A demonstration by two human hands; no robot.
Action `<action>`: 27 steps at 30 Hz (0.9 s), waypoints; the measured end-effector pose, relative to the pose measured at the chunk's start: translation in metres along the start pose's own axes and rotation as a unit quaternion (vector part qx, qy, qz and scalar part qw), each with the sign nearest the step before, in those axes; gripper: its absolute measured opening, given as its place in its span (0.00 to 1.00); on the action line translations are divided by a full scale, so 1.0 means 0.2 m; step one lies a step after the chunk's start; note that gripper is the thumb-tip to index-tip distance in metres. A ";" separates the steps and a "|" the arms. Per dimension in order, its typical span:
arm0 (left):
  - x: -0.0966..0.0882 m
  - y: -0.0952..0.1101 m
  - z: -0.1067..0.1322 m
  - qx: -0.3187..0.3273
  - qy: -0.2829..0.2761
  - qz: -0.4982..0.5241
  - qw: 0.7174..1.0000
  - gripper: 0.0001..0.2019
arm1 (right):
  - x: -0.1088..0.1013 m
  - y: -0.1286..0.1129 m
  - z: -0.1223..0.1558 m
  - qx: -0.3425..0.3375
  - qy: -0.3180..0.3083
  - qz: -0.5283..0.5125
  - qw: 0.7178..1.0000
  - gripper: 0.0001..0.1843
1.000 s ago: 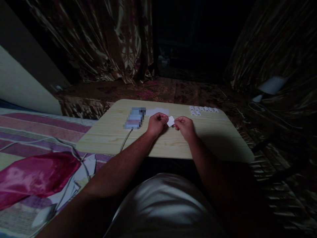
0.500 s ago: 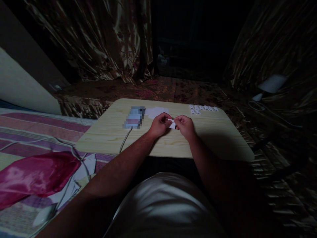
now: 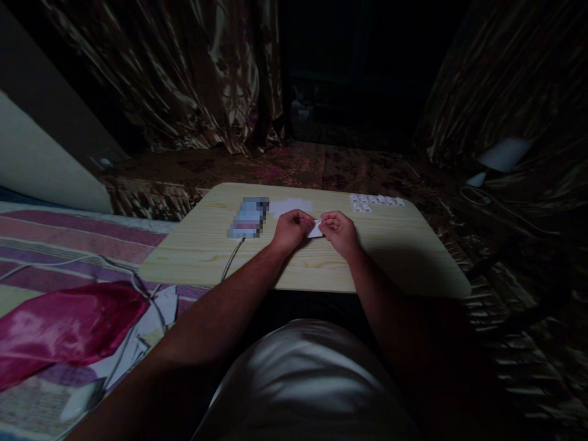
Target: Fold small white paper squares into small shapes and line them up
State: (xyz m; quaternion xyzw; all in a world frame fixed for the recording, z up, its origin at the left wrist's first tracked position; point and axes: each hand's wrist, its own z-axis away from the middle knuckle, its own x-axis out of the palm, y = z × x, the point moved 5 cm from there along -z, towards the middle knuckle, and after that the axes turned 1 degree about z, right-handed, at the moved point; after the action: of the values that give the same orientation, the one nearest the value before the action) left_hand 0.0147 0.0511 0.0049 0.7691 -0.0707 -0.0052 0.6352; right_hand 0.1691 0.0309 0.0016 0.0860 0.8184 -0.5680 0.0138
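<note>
Between my two hands is a small piece of white paper [image 3: 315, 231], partly folded by the look of it. My left hand [image 3: 293, 229] pinches its left side, fingers closed. On the right side, my right hand [image 3: 339, 231] grips it between thumb and fingers. Both hands are just above the wooden table [image 3: 193, 245]. Beyond my left hand lie flat white paper sheets [image 3: 289, 206]. Several small folded white paper pieces [image 3: 379, 200] sit in two rows at the table's far right.
A blurred-out phone [image 3: 249, 219] with a cable [image 3: 232, 260] lies left of my hands. To the left, a striped bed holds a shiny pink cloth [image 3: 68, 327] and loose papers. A white lamp [image 3: 504, 153] stands at the right, curtains [image 3: 220, 73] behind.
Both hands have shifted slightly left with the paper. The right fingers have moved over its right part, and less of the paper's right edge shows.
</note>
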 end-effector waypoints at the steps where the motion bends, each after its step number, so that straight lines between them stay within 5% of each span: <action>1: 0.00 0.01 0.00 -0.004 0.007 0.012 1.000 0.10 | 0.00 0.00 0.00 0.007 -0.001 -0.005 1.000 0.15; 19: -0.01 0.00 0.00 -0.016 0.022 0.022 0.999 0.08 | 0.00 0.00 -0.01 0.003 0.024 0.002 1.000 0.09; 27: 0.02 0.00 0.00 -0.008 -0.043 0.006 0.999 0.08 | -0.02 0.01 -0.01 0.001 0.044 -0.012 0.999 0.09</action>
State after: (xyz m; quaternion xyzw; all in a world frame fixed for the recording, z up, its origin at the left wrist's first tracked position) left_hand 0.0192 0.0495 0.0061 0.7624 -0.1025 -0.0351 0.6380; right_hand 0.1725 0.0331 0.0013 0.1006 0.8184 -0.5650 -0.0292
